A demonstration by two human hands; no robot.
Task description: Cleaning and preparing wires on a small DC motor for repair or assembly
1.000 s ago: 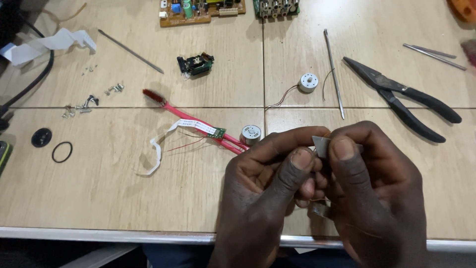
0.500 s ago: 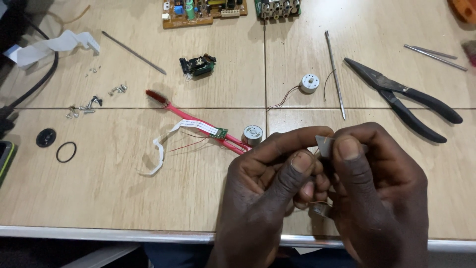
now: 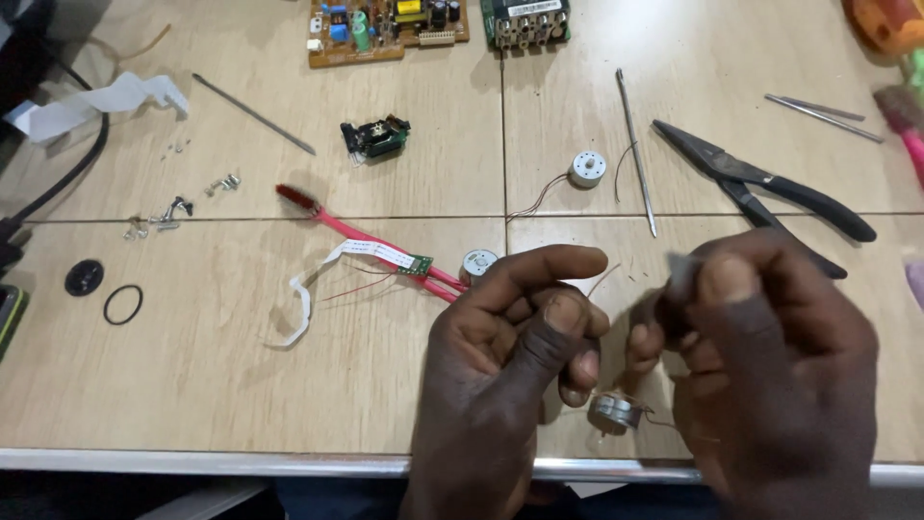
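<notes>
1. Left hand (image 3: 510,366): fingers curled together; whether it holds anything, cannot tell.
2. Right hand (image 3: 770,366): blurred, pinching small grey piece (image 3: 681,273).
3. Round silver motor (image 3: 616,410) on table (image 3: 241,385) between hands.
4. White ribbon cable (image 3: 327,279), green tab, left.

Two bare hands fill the lower frame: the left hand (image 3: 510,385) with short, trimmed nails; the right hand (image 3: 770,376) blurred at its edges; no gloves, rings or watch; both wrists unsleeved; dark clothing just beneath.
</notes>
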